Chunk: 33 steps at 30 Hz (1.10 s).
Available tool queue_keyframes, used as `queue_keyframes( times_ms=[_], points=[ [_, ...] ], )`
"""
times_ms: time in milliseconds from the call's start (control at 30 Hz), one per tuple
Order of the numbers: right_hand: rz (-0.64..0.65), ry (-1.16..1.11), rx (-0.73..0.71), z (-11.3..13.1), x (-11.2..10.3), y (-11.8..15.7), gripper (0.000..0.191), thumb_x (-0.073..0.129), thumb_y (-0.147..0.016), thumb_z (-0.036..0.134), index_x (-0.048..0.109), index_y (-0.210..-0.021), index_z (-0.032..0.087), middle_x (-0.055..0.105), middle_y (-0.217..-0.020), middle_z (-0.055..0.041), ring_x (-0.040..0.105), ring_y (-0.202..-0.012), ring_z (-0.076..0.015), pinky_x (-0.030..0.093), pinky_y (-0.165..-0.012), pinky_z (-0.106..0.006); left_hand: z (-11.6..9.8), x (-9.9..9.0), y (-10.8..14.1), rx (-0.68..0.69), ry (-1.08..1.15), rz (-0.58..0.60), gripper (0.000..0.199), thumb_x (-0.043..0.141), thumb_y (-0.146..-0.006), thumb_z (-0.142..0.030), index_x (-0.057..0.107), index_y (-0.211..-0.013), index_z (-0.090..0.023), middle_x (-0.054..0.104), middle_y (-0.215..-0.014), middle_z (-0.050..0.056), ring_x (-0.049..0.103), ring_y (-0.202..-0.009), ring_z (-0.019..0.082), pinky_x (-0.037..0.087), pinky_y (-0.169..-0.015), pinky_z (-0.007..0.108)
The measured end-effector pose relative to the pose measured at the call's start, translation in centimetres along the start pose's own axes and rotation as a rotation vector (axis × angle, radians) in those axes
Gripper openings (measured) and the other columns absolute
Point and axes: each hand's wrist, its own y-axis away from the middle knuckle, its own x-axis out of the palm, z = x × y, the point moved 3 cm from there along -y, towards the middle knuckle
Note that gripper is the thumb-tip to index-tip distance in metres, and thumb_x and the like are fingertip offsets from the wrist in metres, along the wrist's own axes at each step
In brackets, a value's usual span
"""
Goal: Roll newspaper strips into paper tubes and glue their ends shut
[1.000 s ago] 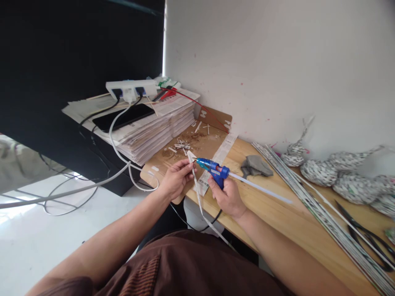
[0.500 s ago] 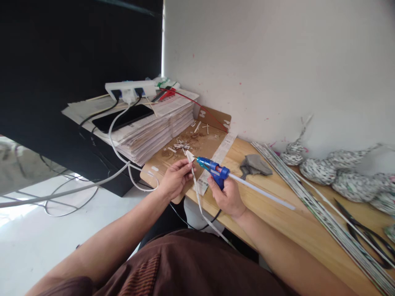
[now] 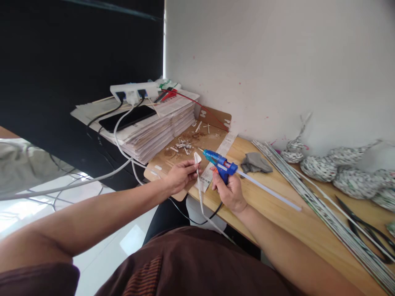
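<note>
Since the earlier frame, the glue gun [image 3: 219, 161] has drawn back from the strip [image 3: 198, 174]. The left hand [image 3: 182, 176] pinches the strip near its tip; the right hand [image 3: 231, 191] grips the gun's handle. Both are near the table's [image 3: 277, 201] front edge, beside the cardboard [image 3: 163, 158].

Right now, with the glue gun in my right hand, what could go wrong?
Your left hand pinches the paper strip close to the nozzle of the glue gun, which might burn your fingers if hot. A dark cord hangs in a loop below the edge of the table and might snag.
</note>
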Motion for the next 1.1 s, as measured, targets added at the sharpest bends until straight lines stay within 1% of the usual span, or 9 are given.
queue_keyframes(
  times_ms=[67, 200, 267, 367, 500, 600, 700, 767, 1100],
  points=[
    [-0.005, -0.002, -0.011, 0.1, -0.1, 0.0, 0.029, 0.054, -0.091, 0.039, 0.06, -0.107, 0.015, 0.056, -0.061, 0.0008, 0.053, -0.052, -0.0119, 0.045, -0.054, -0.024, 0.1, 0.1, -0.1, 0.006, 0.006, -0.01, 0.012, 0.075, -0.069, -0.009, 0.068, -0.079, -0.01, 0.063, -0.074, 0.004, 0.064, -0.065, 0.01, 0.051, -0.056, 0.016],
    [0.015, 0.016, -0.015, 0.1, 0.0, 0.0, 0.029, 0.055, -0.09, 0.039, 0.061, -0.106, 0.016, 0.055, -0.061, 0.0015, 0.052, -0.051, -0.0114, 0.045, -0.054, -0.024, 0.3, 0.0, 0.5, 0.218, 0.124, -0.089, 0.018, 0.078, -0.068, -0.015, 0.068, -0.083, -0.012, 0.062, -0.072, 0.001, 0.062, -0.067, 0.008, 0.047, -0.056, 0.013],
    [0.029, 0.016, 0.001, 0.1, 0.1, 0.1, 0.03, 0.055, -0.09, 0.04, 0.061, -0.106, 0.016, 0.055, -0.061, 0.0016, 0.053, -0.05, -0.0115, 0.045, -0.052, -0.024, 0.4, -0.1, 0.9, 0.262, 0.139, -0.084, 0.022, 0.079, -0.067, -0.017, 0.068, -0.085, -0.013, 0.063, -0.073, 0.001, 0.063, -0.069, 0.008, 0.047, -0.056, 0.013],
    [0.064, 0.056, 0.009, 0.1, 0.2, 0.2, 0.028, 0.053, -0.091, 0.04, 0.061, -0.103, 0.017, 0.056, -0.061, 0.0009, 0.054, -0.051, -0.0121, 0.046, -0.053, -0.024, 0.6, -0.1, 1.0, 0.223, 0.121, -0.066, 0.022, 0.079, -0.066, -0.017, 0.069, -0.084, -0.011, 0.063, -0.073, 0.002, 0.063, -0.068, 0.008, 0.047, -0.056, 0.014],
    [0.103, 0.163, -0.001, 0.5, 0.2, 0.3, 0.024, 0.053, -0.092, 0.039, 0.063, -0.098, 0.018, 0.056, -0.058, 0.0013, 0.053, -0.052, -0.0124, 0.044, -0.055, -0.025, 0.5, 0.1, 0.8, 0.238, 0.123, -0.084, 0.02, 0.079, -0.067, -0.018, 0.069, -0.084, -0.012, 0.064, -0.076, 0.002, 0.061, -0.067, 0.008, 0.046, -0.056, 0.014],
    [0.116, 0.221, 0.005, 0.7, 0.1, 0.4, 0.024, 0.052, -0.092, 0.038, 0.063, -0.088, 0.018, 0.056, -0.056, 0.0014, 0.052, -0.052, -0.0121, 0.043, -0.056, -0.024, 0.5, 0.1, 0.8, 0.253, 0.113, -0.068, 0.021, 0.079, -0.067, -0.019, 0.069, -0.084, -0.012, 0.064, -0.076, 0.002, 0.061, -0.068, 0.008, 0.046, -0.057, 0.015],
    [0.12, 0.252, 0.019, 0.6, 0.1, 0.3, 0.029, 0.05, -0.093, 0.039, 0.06, -0.075, 0.018, 0.056, -0.056, 0.0009, 0.053, -0.053, -0.0119, 0.042, -0.057, -0.024, 0.5, 0.0, 0.7, 0.258, 0.123, -0.052, 0.021, 0.079, -0.067, -0.019, 0.069, -0.083, -0.012, 0.064, -0.076, 0.002, 0.061, -0.07, 0.009, 0.046, -0.058, 0.015],
    [0.126, 0.265, 0.033, 0.5, 0.1, 0.2, 0.033, 0.049, -0.093, 0.04, 0.057, -0.07, 0.018, 0.055, -0.055, 0.001, 0.052, -0.053, -0.0118, 0.042, -0.057, -0.024, 0.5, -0.2, 0.6, 0.259, 0.131, -0.049, 0.021, 0.079, -0.067, -0.019, 0.069, -0.085, -0.013, 0.064, -0.077, 0.002, 0.062, -0.071, 0.009, 0.045, -0.058, 0.015],
    [0.127, 0.304, 0.062, 0.2, -0.1, 0.3, 0.035, 0.048, -0.093, 0.042, 0.055, -0.068, 0.019, 0.055, -0.054, 0.0006, 0.052, -0.052, -0.0126, 0.042, -0.055, -0.025, 0.4, -0.1, 0.7, 0.264, 0.128, -0.059, 0.02, 0.077, -0.07, -0.019, 0.067, -0.085, -0.013, 0.064, -0.079, 0.003, 0.061, -0.072, 0.009, 0.044, -0.058, 0.017]
  ],
)
